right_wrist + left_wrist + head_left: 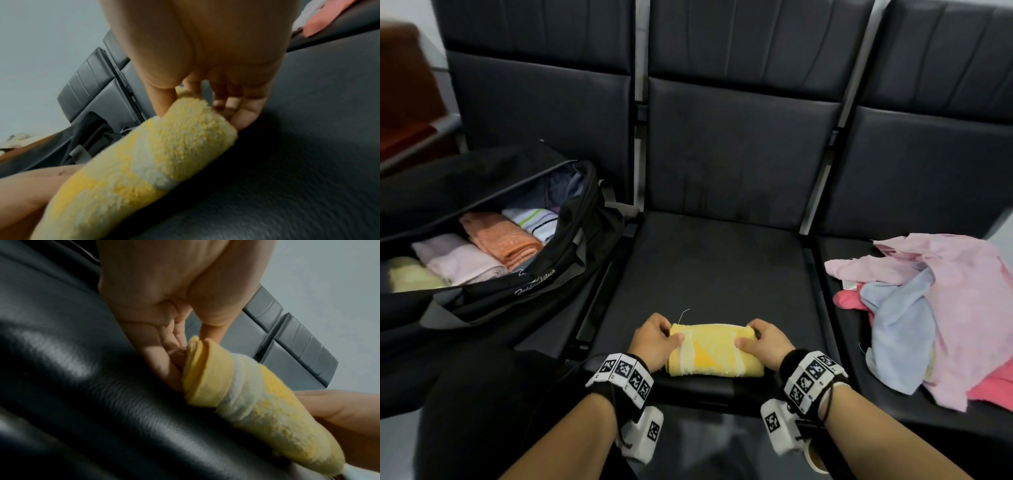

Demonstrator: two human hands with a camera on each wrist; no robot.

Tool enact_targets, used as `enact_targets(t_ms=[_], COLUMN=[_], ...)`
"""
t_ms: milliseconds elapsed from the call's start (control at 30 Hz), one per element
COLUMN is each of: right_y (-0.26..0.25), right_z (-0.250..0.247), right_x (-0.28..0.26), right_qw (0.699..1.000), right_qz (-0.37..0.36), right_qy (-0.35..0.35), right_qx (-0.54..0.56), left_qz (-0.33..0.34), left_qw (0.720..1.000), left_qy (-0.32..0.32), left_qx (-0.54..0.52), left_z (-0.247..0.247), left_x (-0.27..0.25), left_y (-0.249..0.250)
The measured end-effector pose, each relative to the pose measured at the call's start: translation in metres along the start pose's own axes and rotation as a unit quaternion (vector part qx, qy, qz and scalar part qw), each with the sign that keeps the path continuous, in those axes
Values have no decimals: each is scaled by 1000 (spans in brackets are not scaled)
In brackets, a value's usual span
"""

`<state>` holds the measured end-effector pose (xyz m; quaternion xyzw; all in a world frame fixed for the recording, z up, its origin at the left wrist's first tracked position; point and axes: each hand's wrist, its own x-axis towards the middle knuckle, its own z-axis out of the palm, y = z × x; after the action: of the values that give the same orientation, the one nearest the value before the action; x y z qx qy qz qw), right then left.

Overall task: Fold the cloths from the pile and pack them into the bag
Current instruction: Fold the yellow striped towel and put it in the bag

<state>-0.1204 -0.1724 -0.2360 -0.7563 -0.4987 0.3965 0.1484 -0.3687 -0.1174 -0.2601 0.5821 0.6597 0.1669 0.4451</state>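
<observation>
A folded yellow-and-white cloth [714, 351] lies near the front edge of the middle black seat [709, 267]. My left hand [655, 337] grips its left end, thumb on top and fingers curled behind. At the other end my right hand [765, 341] grips the same way. The left wrist view shows the layered end of the yellow cloth [236, 395] against my left hand [164, 356]. In the right wrist view the fluffy cloth [148, 162] sits under my right hand [205, 91]. An open black bag [571, 246] stands on the left seat.
Inside the bag lie folded cloths: orange [503, 240], pink [458, 260], pale yellow [410, 275] and striped white [534, 219]. A loose pile of pink, light blue and red cloths [941, 308] covers the right seat. Black seat backs rise behind.
</observation>
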Motion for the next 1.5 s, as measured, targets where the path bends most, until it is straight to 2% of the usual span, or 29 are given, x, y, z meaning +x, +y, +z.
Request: enact_targets(t_ms=[67, 167, 233, 300, 433, 600, 667, 733, 800, 867, 900, 1000, 1200, 1333, 1433, 1500], right_y=[-4, -23, -42, -62, -97, -118, -121, -121, -124, -128, -151, -163, -220, -271, -313, -325], right_z=[-7, -23, -34, -44, -60, -76, -72, -64, -53, -42, -17, -7, 20, 47, 70, 71], right_x=[-7, -20, -31, -44, -68, -86, -85, -79, -70, -66, -52, -52, -26, -4, 17, 23], right_qw=[1000, 994, 985, 976, 953, 932, 931, 933, 937, 932, 924, 908, 915, 920, 911, 907], right_qz=[-18, -96, -158, -212, -279, -332, -349, -342, -301, -273, -280, -304, -295, -279, -261, -264], right_qy=[9, 48, 62, 45, 12, 57, 77, 95, 49, -46, -100, -104, -144, -172, -234, -250], right_qx=[24, 22, -5, -27, -118, -136, -72, 50, 170, 232, 240, 270, 235, 216, 218, 213], left_qz=[18, 113, 168, 206, 260, 261, 261, 242, 228, 226, 220, 211, 183, 155, 145, 146], left_qw=[1000, 993, 982, 967, 944, 932, 930, 926, 913, 905, 903, 901, 891, 895, 896, 901], left_qy=[-4, -15, -78, -143, -201, -234, -216, -189, -167, -151, -127, -133, -161, -124, -108, -115], left_qx=[17, 41, 39, 48, 24, -91, -140, -220, -293, -328, -346, -354, -384, -399, -405, -393], left_z=[-5, -16, -23, -26, -23, -30, -39, -51, -69, -85, -110, -120, -174, -218, -259, -272], left_x=[-4, -15, -25, -36, -52, -63, -65, -66, -66, -63, -54, -54, -36, -20, -3, -1], left_y=[6, 26, 46, 65, 88, 99, 97, 93, 90, 90, 73, 73, 44, 23, 5, 5])
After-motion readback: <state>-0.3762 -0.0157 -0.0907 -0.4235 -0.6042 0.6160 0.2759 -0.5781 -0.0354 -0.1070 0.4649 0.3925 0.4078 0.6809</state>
